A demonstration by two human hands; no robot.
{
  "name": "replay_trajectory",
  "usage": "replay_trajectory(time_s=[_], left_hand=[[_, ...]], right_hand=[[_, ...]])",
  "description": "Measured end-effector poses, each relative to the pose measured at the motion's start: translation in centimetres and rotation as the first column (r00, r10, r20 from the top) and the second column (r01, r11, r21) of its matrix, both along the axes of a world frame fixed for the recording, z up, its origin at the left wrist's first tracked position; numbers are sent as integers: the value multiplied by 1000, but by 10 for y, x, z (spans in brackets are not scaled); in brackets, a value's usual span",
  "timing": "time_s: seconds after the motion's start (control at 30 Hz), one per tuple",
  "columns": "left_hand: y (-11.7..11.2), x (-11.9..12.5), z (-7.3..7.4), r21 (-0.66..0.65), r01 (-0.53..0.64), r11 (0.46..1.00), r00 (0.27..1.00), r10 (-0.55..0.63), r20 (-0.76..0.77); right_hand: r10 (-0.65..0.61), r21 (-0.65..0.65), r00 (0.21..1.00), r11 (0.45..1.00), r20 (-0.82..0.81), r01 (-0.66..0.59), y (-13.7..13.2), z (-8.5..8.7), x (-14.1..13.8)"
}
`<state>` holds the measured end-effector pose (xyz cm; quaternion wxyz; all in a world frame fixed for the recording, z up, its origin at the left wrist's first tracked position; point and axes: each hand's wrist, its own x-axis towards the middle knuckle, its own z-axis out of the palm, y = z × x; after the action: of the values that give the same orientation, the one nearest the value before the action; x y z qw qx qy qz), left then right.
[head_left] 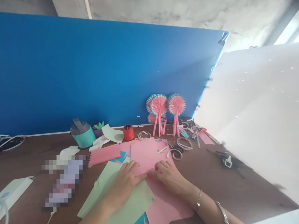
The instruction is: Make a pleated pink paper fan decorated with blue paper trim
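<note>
Two bare hands at the near edge of one pink sheet (143, 155), mid-table: left hand (128, 179), fingers bent, thumb pointing inward; right hand (167, 175), fingers curled, bracelet (199, 198) at the wrist. Whether either pinches the edge or merely presses it cannot be told.

One elongated item (67, 180), left: pixelated, markings unreadable. One white oblong block (17, 193): cut off by the left border, its blue patch illegible.

Pale green sheets (107, 180): partly covered by left hand and forearm.

One pink bundle (105, 154): paper, pleated in narrow ridges. Round paper fans (159, 104): pink, finely pleated, blue-tinged rims; one partly hidden behind the others. White coils (184, 143): thin, looped strips. One red container (128, 133), rounded. One teal-and-grey pot (84, 137), before the blue panel (93, 68).
</note>
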<state>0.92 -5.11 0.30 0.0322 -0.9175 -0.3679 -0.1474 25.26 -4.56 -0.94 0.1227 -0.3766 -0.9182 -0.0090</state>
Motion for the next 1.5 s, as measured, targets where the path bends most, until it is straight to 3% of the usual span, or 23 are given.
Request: replay_trajectory(time_s=[0.1,0.23,0.5,0.57,0.73,0.8,0.93,1.07,1.23,1.4,1.5], left_hand=[[1,2,2,-8,27,1000,999,-28,-37],[1,0,4,-30,3,1000,1000,-4,-15],[0,-25,-6,54,39,998,999,-39,7],[0,-30,-9,43,33,999,999,-33,3],[-2,-33,-11,27,18,999,1000,-17,-25],[-2,-32,-10,38,24,999,999,-23,-26],[-2,-30,-8,36,21,999,1000,-21,-1],[-3,-30,-10,28,3,1000,1000,-4,16],[-3,-30,-13,-7,-8,1000,991,8,137],[2,-35,-8,-147,-128,981,942,167,293],[4,-37,0,-335,-248,909,845,373,384]], right_hand=[[65,34,996,997,63,-67,0,-2,-4],[52,21,995,998,81,-54,3,0,1],[17,110,994,993,108,-29,9,-4,29],[14,109,998,994,63,-21,10,-5,34],[-122,81,970,987,-210,141,5,1,41],[-95,107,964,986,-249,125,0,3,40],[13,163,991,987,-134,9,-9,-1,38],[-21,140,999,990,-27,24,-10,-3,35],[-18,71,998,997,67,14,-8,12,24],[37,127,975,990,219,-66,3,16,10],[-27,157,986,988,162,2,8,13,5]])
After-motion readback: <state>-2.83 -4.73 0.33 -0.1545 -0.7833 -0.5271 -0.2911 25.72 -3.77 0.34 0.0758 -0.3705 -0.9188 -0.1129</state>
